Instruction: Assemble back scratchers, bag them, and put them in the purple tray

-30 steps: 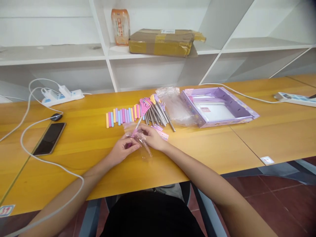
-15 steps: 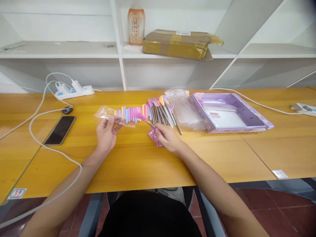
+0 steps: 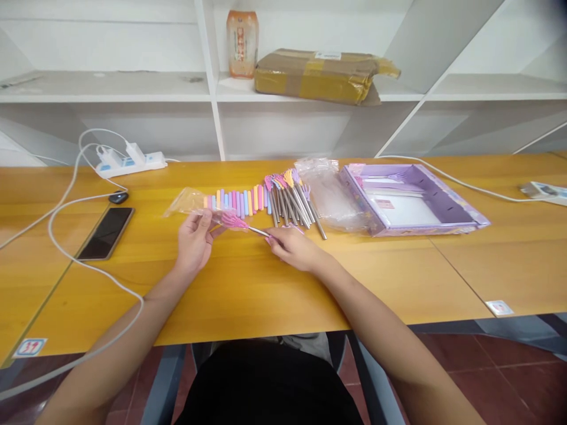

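Observation:
My left hand [image 3: 195, 241] pinches a clear plastic bag [image 3: 186, 202] near its opening. Between the thumb and fingers of my right hand [image 3: 295, 248] is the metal rod of a pink hand-shaped scratcher [image 3: 234, 221], whose pink head lies at the bag's mouth. Behind both hands runs a row of pastel sticks [image 3: 241, 202]. A pile of scratchers [image 3: 290, 198] with metal rods and coloured heads lies just beyond my right hand. Pink cards are mostly hidden under that hand.
Clear bags [image 3: 330, 195] lie beside a purple box [image 3: 456, 206] on the right. On the left are a phone [image 3: 107, 234], a white cable, and a power strip [image 3: 133, 164]. The shelf behind holds a taped parcel [image 3: 319, 75] and a bottle [image 3: 242, 44].
The pink scratcher has moved left and down, its head now at the bag's opening. My right hand has shifted slightly down and covers more of the pink cards.

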A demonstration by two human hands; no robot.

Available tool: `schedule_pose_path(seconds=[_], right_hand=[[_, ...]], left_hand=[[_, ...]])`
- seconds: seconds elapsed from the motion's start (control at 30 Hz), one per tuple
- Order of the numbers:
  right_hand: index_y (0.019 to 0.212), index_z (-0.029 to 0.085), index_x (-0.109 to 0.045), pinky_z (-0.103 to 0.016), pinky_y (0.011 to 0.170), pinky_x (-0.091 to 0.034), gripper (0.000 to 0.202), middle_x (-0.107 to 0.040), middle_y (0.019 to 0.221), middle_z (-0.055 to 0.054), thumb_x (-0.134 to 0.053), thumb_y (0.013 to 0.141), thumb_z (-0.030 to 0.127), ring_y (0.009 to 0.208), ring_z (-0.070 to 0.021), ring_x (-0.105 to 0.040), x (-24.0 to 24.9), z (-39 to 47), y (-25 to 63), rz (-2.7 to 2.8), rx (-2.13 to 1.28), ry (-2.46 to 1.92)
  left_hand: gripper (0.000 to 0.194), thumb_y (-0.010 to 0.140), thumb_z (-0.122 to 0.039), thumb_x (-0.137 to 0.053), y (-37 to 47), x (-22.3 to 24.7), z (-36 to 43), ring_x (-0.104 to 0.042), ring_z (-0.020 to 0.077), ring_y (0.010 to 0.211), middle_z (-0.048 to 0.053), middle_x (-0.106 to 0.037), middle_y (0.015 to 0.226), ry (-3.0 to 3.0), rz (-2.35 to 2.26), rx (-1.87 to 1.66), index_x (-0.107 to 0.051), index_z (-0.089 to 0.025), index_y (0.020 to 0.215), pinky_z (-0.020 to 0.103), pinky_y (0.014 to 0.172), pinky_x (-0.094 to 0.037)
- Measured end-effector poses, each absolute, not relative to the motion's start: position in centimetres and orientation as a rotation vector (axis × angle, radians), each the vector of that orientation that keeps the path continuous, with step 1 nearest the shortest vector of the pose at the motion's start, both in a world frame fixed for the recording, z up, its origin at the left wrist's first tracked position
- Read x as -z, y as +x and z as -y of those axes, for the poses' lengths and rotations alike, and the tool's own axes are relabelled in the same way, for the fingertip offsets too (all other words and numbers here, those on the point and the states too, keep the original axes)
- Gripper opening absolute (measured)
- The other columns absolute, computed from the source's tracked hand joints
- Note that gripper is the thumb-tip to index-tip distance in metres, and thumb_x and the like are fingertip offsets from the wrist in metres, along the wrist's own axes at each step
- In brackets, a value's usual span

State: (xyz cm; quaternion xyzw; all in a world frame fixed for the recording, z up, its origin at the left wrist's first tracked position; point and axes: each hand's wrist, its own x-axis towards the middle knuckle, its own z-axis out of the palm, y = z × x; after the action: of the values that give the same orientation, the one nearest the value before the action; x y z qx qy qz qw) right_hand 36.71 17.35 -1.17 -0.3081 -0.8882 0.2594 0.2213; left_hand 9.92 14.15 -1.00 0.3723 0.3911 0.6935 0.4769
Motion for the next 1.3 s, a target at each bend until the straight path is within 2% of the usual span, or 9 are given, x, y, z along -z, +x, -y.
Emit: schedule_pose_path(seconds=[0.2,0.3,0.4,0.47,0.57,0.73,0.9,1.0,1.3], right_hand=[[0.104,0.02,-0.067,-0.032,0.073,-0.04,0.022,-0.069,0.085,-0.005,-0.045,0.105,0.018,0.074,-0.0202,-0.059,1.5,-17.0,35.9,2.451,-0.763,-0.825],[0.13,0.02,-0.065,-0.034,0.081,-0.047,0.029,-0.073,0.101,-0.008,-0.046,0.108,0.024,0.087,-0.0224,-0.066,1.5,-16.8,35.9,2.378,-0.869,-0.777],[0.149,0.023,-0.052,-0.032,0.072,-0.052,0.043,-0.071,0.101,-0.005,-0.054,0.107,0.03,0.077,-0.0178,-0.064,1.9,-16.9,36.1,2.199,-1.11,-0.752],[0.144,0.025,-0.051,-0.027,0.057,-0.05,0.04,-0.07,0.102,-0.002,-0.057,0.105,0.032,0.065,-0.0132,-0.06,2.2,-17.0,36.4,2.002,-1.351,-0.726],[0.134,0.026,-0.057,-0.023,0.048,-0.049,0.031,-0.073,0.113,-0.006,-0.062,0.104,0.036,0.07,-0.0124,-0.066,2.2,-17.2,36.5,1.745,-1.596,-0.652],[0.118,0.022,-0.067,-0.025,0.058,-0.057,0.027,-0.079,0.103,-0.005,-0.076,0.097,0.037,0.073,-0.0126,-0.071,1.8,-17.6,36.7,1.635,-1.682,-0.594],[0.103,0.02,-0.07,-0.023,0.052,-0.052,0.034,-0.077,0.084,-0.002,-0.089,0.084,0.04,0.063,-0.0115,-0.065,1.9,-17.8,37.1,1.693,-1.727,-0.708],[0.099,0.019,-0.071,-0.022,0.049,-0.047,0.035,-0.071,0.073,0.002,-0.09,0.082,0.042,0.057,-0.0101,-0.058,1.9,-17.8,37.0,1.811,-1.709,-0.791],[0.113,0.02,-0.067,-0.028,0.071,-0.053,0.047,-0.076,0.099,-0.002,-0.093,0.078,0.037,0.078,-0.0155,-0.068,2.5,-17.6,36.4,2.03,-1.502,-0.739]], left_hand=[[0.047,0.073,-0.042,-0.099,11.5,2.2,-13.2,-0.079,0.0197,0.092,0.004,-0.08,0.098,0.892,-0.966,-1.466,-0.072,-0.02,0.105,0.036,0.085,-0.069],[0.044,0.074,-0.041,-0.098,11.6,2.3,-13.1,-0.078,0.0183,0.092,0.005,-0.081,0.1,0.901,-0.977,-1.48,-0.074,-0.018,0.103,0.034,0.085,-0.068],[0.036,0.077,-0.04,-0.096,10.6,1.8,-13.7,-0.078,0.0176,0.092,0.003,-0.081,0.099,0.868,-0.964,-1.635,-0.075,-0.019,0.098,0.035,0.087,-0.068],[0.032,0.078,-0.037,-0.094,9.6,1.3,-14.3,-0.078,0.0166,0.092,0.002,-0.081,0.097,0.804,-0.966,-1.756,-0.073,-0.019,0.094,0.034,0.089,-0.067],[0.027,0.081,-0.033,-0.092,8.3,0.9,-15.1,-0.078,0.0143,0.089,0.001,-0.081,0.093,0.7,-0.97,-1.858,-0.07,-0.02,0.088,0.031,0.089,-0.067],[0.027,0.081,-0.033,-0.093,8.2,0.9,-15.0,-0.079,0.0148,0.088,0.002,-0.082,0.094,0.681,-0.948,-1.78,-0.071,-0.019,0.089,0.028,0.084,-0.067],[0.039,0.076,-0.039,-0.097,9.5,1.1,-13.9,-0.08,0.0195,0.092,0.005,-0.083,0.1,0.778,-0.937,-1.618,-0.072,-0.019,0.098,0.032,0.083,-0.068],[0.041,0.076,-0.04,-0.097,10.3,1.2,-13.3,-0.079,0.0193,0.089,0.005,-0.082,0.099,0.847,-0.951,-1.529,-0.072,-0.018,0.101,0.034,0.081,-0.068],[0.043,0.074,-0.045,-0.096,11.9,2.8,-12.2,-0.077,0.0212,0.086,0.004,-0.08,0.093,1.04,-1.054,-1.276,-0.071,-0.017,0.097,0.037,0.081,-0.067]])
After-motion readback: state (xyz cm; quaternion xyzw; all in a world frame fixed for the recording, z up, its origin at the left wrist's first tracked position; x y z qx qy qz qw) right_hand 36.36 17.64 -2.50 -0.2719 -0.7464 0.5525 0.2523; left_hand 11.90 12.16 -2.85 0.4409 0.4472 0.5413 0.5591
